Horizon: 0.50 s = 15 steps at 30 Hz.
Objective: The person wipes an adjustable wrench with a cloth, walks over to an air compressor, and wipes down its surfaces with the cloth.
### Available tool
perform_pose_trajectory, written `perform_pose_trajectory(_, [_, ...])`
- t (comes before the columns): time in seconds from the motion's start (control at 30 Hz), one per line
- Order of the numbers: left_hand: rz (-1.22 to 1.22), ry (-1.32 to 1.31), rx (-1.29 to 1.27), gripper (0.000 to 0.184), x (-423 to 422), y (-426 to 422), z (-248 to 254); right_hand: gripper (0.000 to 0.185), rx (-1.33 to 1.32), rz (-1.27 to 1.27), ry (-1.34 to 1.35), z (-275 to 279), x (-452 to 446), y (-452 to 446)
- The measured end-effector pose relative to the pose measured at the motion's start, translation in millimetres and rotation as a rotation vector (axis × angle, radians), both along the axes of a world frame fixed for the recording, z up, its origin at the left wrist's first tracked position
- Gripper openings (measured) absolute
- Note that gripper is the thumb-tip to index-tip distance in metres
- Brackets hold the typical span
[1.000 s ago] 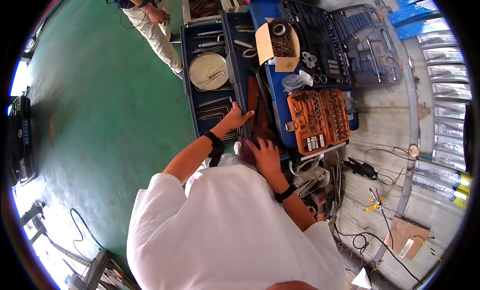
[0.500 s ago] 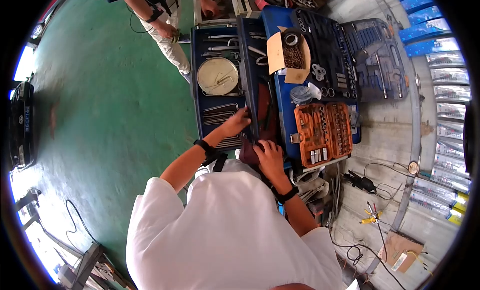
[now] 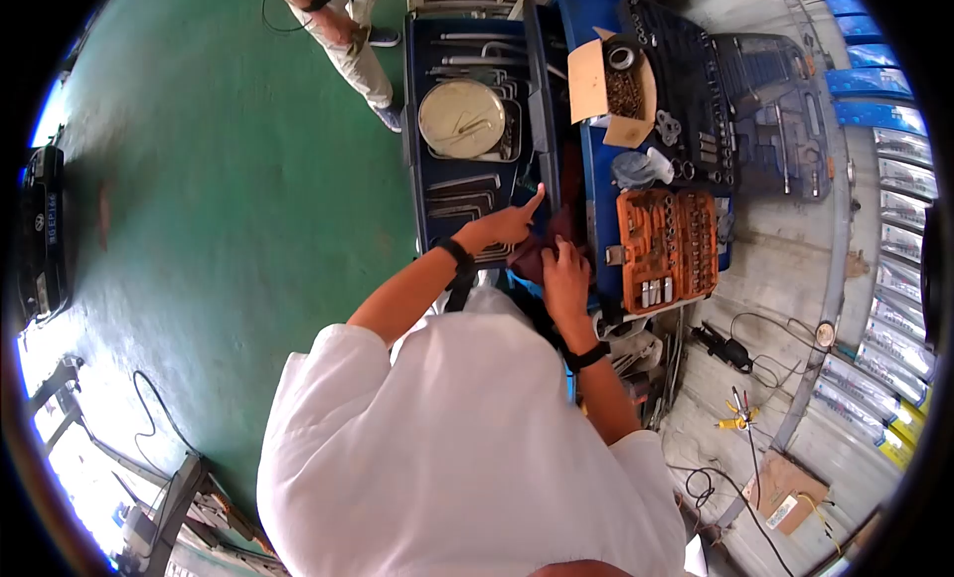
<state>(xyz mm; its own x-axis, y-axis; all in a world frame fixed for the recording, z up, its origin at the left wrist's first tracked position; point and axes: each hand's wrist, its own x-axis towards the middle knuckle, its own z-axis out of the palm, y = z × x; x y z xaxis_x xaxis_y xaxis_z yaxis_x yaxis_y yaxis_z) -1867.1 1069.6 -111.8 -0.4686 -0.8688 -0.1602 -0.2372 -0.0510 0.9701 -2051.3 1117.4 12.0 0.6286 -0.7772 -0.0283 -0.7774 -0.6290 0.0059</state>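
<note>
My left hand [image 3: 505, 225] is at the near end of the open upper drawer [image 3: 415, 160], index finger stretched out toward the drawer's raised inner edge. Its other fingers are partly hidden. My right hand [image 3: 567, 279] is closed on a dark red cloth [image 3: 534, 260] bunched between my hands. Whether the cloth wraps anything I cannot tell. Under and beside my left hand lie several hex keys [image 3: 462, 199] in the drawer. Farther up, a round tray [image 3: 462, 119] with thin bent pieces sits among more tools.
On the blue cart top stand an orange socket set [image 3: 668, 249], a cardboard box [image 3: 621, 90] of small brown parts with a tape roll, and a dark tool case [image 3: 686, 80]. Another person's legs [image 3: 363, 75] are left of the drawer. Cables [image 3: 711, 483] trail at lower right.
The view has shifted, so the cart sits farther right and higher. My left index finger now stretches out, and my two hands are closer together. The other person's second hand has left view.
</note>
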Motion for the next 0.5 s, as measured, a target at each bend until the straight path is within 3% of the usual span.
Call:
perform_pose_trajectory(0.03, [-0.035,-0.222,0.003,0.097,-1.7,1.8,9.2,0.038,0.019,-0.007,0.005,9.4,-3.7,8.7])
perform_pose_trajectory(0.07, [-0.094,-0.295,0.118,0.087,4.3,2.3,44.8,0.04,0.166,-0.061,0.08,26.6,-5.3,15.3])
perform_pose_trajectory(0.1, [-0.097,-0.293,0.123,0.087,3.9,7.4,42.7,0.041,0.302,-0.111,0.154,37.8,-7.7,17.3])
perform_pose_trajectory(0.17, [-0.249,-0.144,0.071,0.081,0.1,18.4,37.8,0.044,0.379,-0.133,0.204,42.2,-7.7,14.7])
perform_pose_trajectory(0.2, [-0.242,0.058,0.137,0.073,-0.9,30.0,32.5,0.046,0.459,-0.164,0.026,44.1,-2.5,12.8])
perform_pose_trajectory(0.23, [-0.236,0.061,0.142,0.073,4.9,42.6,44.0,0.048,0.539,-0.198,-0.154,46.1,3.9,11.8])
perform_pose_trajectory(0.27, [-0.181,0.534,0.587,0.07,16.4,54.9,68.4,0.048,0.545,-0.196,-0.152,49.8,18.2,9.2])
perform_pose_trajectory(0.3, [-0.108,1.009,1.027,0.068,29.8,64.1,85.6,0.052,0.511,-0.13,-0.375,52.9,40.7,4.1])
perform_pose_trajectory(0.33, [-0.113,1.101,1.024,0.064,39.4,70.2,84.8,0.056,0.475,-0.069,-0.596,51.4,57.9,1.2])
perform_pose_trajectory(0.37, [-0.121,1.193,1.022,0.06,48.9,76.4,84.0,0.056,0.48,-0.072,-0.594,44.6,69.3,-3.2])
perform_pose_trajectory(0.43, [0.128,0.91,0.592,0.05,69.1,70.9,72.3,0.066,0.637,0.056,-0.763,31.5,88.9,-12.2])
perform_pose_trajectory(0.5, [0.265,0.575,0.21,0.041,101.6,63.4,69.7,0.068,0.653,0.125,-0.75,30.7,105.4,-23.5])
